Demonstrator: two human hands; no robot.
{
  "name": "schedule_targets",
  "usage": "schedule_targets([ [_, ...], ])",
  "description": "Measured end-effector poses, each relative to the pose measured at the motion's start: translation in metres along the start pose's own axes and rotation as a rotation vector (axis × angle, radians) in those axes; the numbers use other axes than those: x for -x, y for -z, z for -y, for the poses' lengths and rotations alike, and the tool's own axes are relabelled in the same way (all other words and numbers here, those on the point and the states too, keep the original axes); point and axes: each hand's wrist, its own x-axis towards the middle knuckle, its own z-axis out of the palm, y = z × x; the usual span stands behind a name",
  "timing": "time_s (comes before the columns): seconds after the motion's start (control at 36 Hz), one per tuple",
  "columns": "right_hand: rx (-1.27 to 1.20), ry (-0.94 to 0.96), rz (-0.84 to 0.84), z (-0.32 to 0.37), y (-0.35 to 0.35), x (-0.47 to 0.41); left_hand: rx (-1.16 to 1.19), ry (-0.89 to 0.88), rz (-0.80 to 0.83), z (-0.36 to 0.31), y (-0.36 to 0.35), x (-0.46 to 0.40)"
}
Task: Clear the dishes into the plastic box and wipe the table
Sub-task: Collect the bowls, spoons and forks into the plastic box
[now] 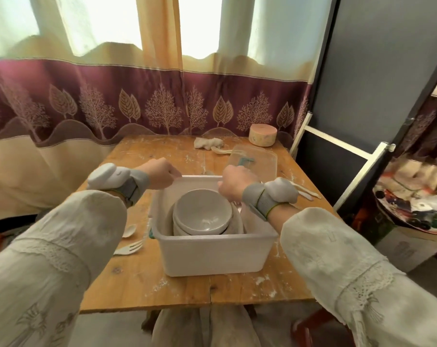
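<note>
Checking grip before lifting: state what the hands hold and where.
Both the left hand and right hand grip the white rectangular plastic box by its far rim.

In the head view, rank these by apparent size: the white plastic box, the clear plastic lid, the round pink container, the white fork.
Largest to smallest as seen:
1. White plastic box, though it sits nearest the camera.
2. Clear plastic lid.
3. Round pink container and white fork: too alike, at different distances, so unranked.
</note>
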Motion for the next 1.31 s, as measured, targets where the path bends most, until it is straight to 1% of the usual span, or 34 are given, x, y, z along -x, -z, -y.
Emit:
schedule_targets([
  [0.11,-0.008,0.045,-0.162,0.024,-0.002,-0.005,0.039,0.035,0.01,0.021,0.005,0.011],
  [0.17,-0.027,0.104,-0.192,0.048,-0.004,-0.008,0.051,0.091,0.047,0.048,0.007,0.024],
  [0.25,-0.103,0.181,-0.142,0.073,-0.006,-0.008,0.035,0.176,0.16,0.081,0.0,0.033],
  [0.33,-0.083,0.291,-0.091,0.102,-0.014,-0.002,0.005,0.279,0.234,0.116,-0.014,0.047],
  [0.42,0.028,0.421,-0.046,0.13,-0.026,0.005,0.006,0.349,0.263,0.141,-0.027,0.059],
  [0.5,0.233,0.571,-0.008,0.154,-0.041,0.014,0.015,0.391,0.278,0.158,-0.038,0.072],
  [0.56,0.354,0.646,0.037,0.168,-0.049,0.021,0.032,0.404,0.262,0.168,-0.046,0.078],
  [0.61,0.394,0.683,0.111,0.173,-0.055,0.025,0.047,0.398,0.221,0.171,-0.051,0.08],
  [0.72,0.454,0.71,0.249,0.19,-0.076,0.03,0.06,0.407,0.145,0.184,-0.058,0.084],
  [0.83,0.486,0.679,0.325,0.201,-0.1,0.026,0.089,0.395,0.086,0.194,-0.059,0.087],
  [0.89,0.47,0.668,0.323,0.206,-0.113,0.023,0.104,0.374,0.074,0.197,-0.06,0.087],
  [0.97,0.426,0.661,0.277,0.206,-0.124,0.02,0.061,0.341,0.064,0.195,-0.061,0.086],
  [1.06,0.378,0.661,0.266,0.205,-0.132,0.015,0.044,0.333,0.08,0.191,-0.061,0.085],
  [1.17,0.388,0.629,0.317,0.205,-0.138,0.007,0.066,0.343,0.157,0.191,-0.059,0.082],
  [1.31,0.442,0.667,0.402,0.205,-0.134,0.003,0.076,0.348,0.144,0.193,-0.055,0.08],
])
